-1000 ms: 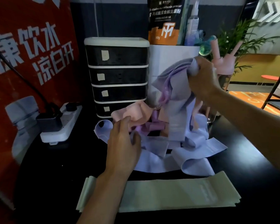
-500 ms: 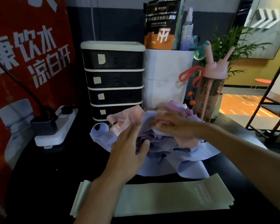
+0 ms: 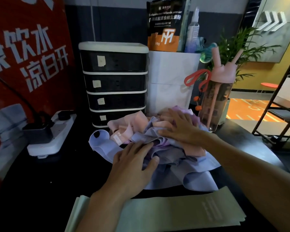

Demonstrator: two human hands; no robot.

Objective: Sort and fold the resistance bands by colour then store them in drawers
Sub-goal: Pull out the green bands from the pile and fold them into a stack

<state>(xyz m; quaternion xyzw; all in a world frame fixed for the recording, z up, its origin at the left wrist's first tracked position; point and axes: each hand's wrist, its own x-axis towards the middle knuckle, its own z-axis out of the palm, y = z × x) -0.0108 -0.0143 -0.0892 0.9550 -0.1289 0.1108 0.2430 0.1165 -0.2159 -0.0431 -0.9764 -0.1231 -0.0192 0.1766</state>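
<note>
Lowered from mid-air onto the heap of lilac and pink resistance bands (image 3: 167, 158): right hand (image 3: 181, 129), fingers straight, pressing flat. Left hand (image 3: 132, 163) spread on the heap's near side, gripping nothing. Folded green bands (image 3: 174, 213) nearest, on the black table (image 3: 49, 178). Behind, four-drawer unit (image 3: 114, 84), all closed, contents unseen. White bin (image 3: 172, 81) holding powder pouch (image 3: 166, 25) and spray bottle (image 3: 193, 32). Power strip (image 3: 52, 136) left, by a red banner (image 3: 28, 56).

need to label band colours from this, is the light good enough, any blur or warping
Head view: dim, the black table loses detail, yet lilac band, pink band and pale green band are tellable apart. Head view edges: red banner smeared low left, rack leaning from the wide lens. Left hand and right hand fairly sharp.
</note>
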